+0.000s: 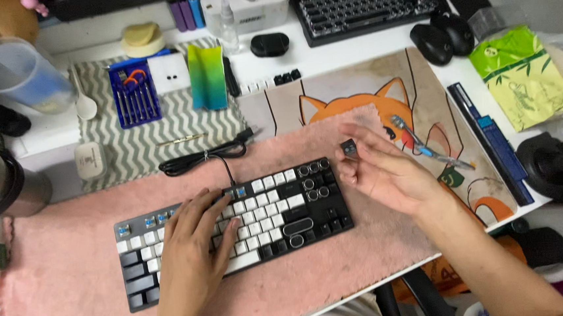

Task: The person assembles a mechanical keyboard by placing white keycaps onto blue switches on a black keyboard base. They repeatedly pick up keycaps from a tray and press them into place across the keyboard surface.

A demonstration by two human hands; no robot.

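Left hand (191, 240) flat on keyboard (234, 230), fingers spread over white keys, gripping nothing. Right hand (388, 170) raised just right of keyboard, pinching dark keycap (349, 149) between thumb and fingertips. Keyboard lies on pink towel (59, 279). Keycap puller (429, 144) on cartoon desk mat (356, 93), near right hand.
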